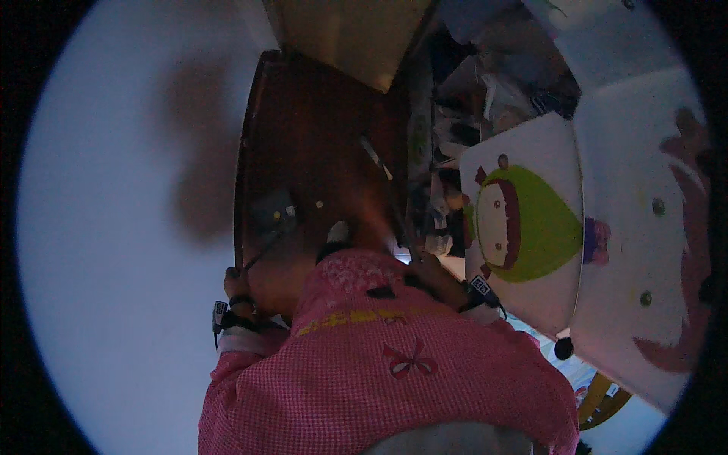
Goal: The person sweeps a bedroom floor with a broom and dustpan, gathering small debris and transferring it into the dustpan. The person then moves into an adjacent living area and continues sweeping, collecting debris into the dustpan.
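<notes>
My left hand (234, 282), at the left by the white wall, is closed around the upper end of a thin dark handle. That handle slants down to a dark dustpan-like thing (272, 213) on the reddish-brown floor, with small pale and yellow bits on it. My right hand (424, 266) grips a long stick (398, 213), which reaches away over the floor to a pale, narrow end. What that far end is cannot be told in the dim light. A small pale round bit (319, 204) lies on the floor between the two tools.
A white wall (114, 227) rises close on the left. A yellowish door or panel (347, 40) stands ahead. Shoes and bags crowd a rack (421, 131) at the right, beside a white cabinet door with a cartoon figure (529, 227). My shoe (338, 231) shows below.
</notes>
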Tool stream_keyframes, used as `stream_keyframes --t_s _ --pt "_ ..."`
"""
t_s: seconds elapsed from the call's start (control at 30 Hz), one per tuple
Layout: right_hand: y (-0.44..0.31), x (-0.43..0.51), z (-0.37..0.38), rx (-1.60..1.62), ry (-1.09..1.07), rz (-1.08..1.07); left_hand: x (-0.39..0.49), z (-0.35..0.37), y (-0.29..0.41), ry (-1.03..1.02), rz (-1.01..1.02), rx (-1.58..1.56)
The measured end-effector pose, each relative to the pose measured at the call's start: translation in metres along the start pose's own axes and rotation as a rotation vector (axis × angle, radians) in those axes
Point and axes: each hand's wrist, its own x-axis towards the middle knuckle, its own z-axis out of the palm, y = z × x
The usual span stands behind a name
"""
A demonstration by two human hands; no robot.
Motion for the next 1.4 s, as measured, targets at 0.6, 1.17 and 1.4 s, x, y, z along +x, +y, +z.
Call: stream_keyframes --t_s 0.6,1.17,1.4 --pt "0.029 -0.01 -0.069 -0.112 -0.27 0.149 0.008 -0.049 0.101 -0.115 -0.113 -0.186" --pt "0.034 -0.021 -0.064 0.011 -0.299 0.197 -0.003 -0.071 0.139 -0.053 -0.143 -0.159" --pt "0.037 -0.03 -0.046 0.079 -0.33 0.226 -0.015 -0.081 0.144 -0.147 0.008 -0.573"
